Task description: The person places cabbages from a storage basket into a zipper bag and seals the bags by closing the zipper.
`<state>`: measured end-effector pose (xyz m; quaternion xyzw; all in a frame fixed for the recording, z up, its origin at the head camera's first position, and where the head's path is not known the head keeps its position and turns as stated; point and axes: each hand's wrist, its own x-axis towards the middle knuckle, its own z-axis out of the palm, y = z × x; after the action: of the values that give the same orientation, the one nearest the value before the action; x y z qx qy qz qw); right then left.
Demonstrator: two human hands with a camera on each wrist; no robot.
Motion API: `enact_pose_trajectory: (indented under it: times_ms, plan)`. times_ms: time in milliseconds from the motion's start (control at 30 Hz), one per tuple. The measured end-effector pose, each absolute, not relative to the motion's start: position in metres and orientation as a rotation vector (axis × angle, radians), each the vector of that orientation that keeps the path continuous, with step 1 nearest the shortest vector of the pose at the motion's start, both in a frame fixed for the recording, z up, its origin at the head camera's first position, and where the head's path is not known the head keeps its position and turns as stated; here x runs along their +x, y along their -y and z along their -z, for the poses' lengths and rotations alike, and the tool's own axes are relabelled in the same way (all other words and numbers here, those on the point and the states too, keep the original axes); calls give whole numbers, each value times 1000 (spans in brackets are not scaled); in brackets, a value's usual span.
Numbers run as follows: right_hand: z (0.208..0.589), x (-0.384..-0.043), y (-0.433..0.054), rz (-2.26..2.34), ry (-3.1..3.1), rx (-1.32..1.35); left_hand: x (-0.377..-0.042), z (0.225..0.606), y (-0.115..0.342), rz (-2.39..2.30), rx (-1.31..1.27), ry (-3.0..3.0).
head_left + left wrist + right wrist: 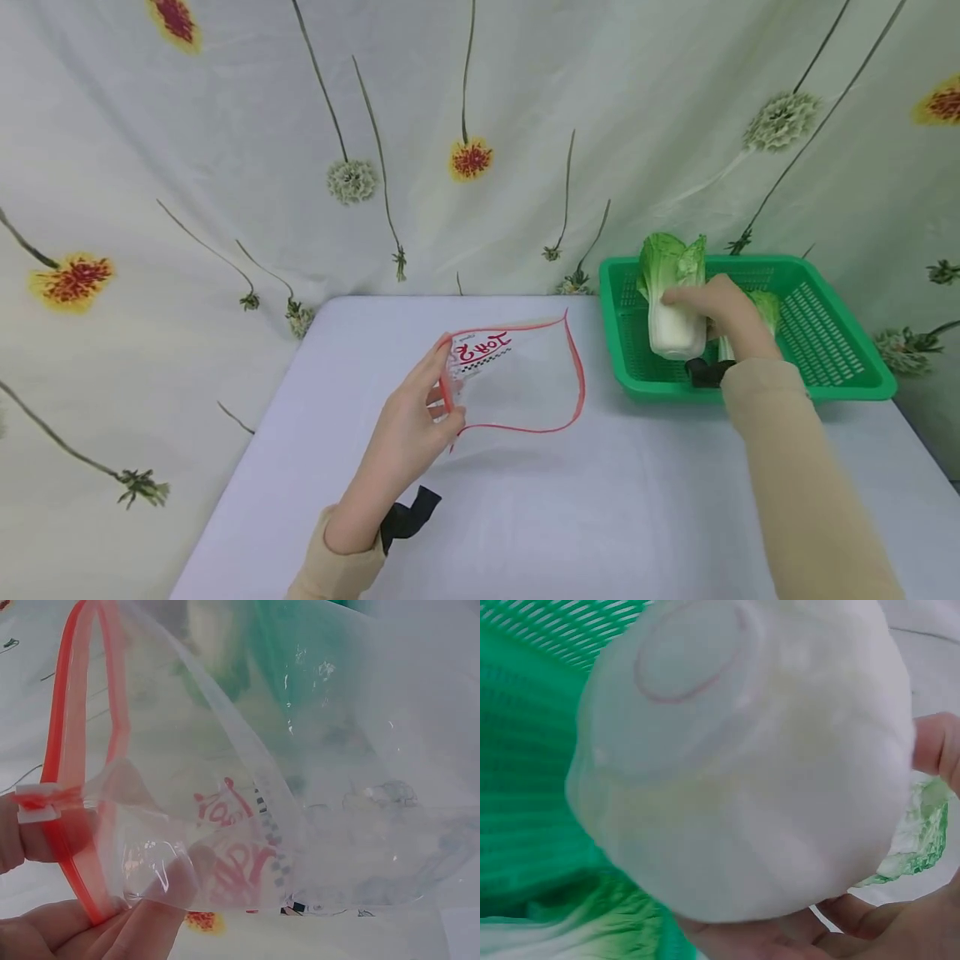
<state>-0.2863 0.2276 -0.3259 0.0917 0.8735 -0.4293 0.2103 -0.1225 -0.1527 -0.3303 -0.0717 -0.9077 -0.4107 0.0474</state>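
Gripping a green-and-white cabbage (675, 327) in the right hand (726, 310), over the left part of a green plastic basket (652, 389), with leaves pointing up and the white base down. Showing that blunt base close to the lens in the right wrist view. Pinching a clear plastic bag (525, 375) in the left hand (411, 427), with fingers and thumb at the red-trimmed mouth. Holding that mouth spread open above the white tabletop (600, 525), just left of the basket. Displaying red lettering (483, 346) on the bag and, near the fingers in the left wrist view, a white slider (37, 804) on the trim. Working with the hands well apart, clamped on the bag's edge and the cabbage. Partly covering a second cabbage (767, 308), lying in the basket, with the right hand. Wearing beige sleeves (810, 492) and black wrist gear (408, 517) before a flower-printed cloth (225, 125).
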Motion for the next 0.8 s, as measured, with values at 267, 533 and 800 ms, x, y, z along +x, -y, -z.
enact_pose_trajectory:
  times_ms: [267,533,800]
  plan:
    - [272,-251,-203,1522,-2480,48,-124,325,147,1230,-248,2779]
    - [238,-196,-144,2120,-2325,-665,-125,314,139,1199,-271,2791]
    - [262,-173,-99,1748,-2335,-1311,-124,312,140,1318,-339,2771]
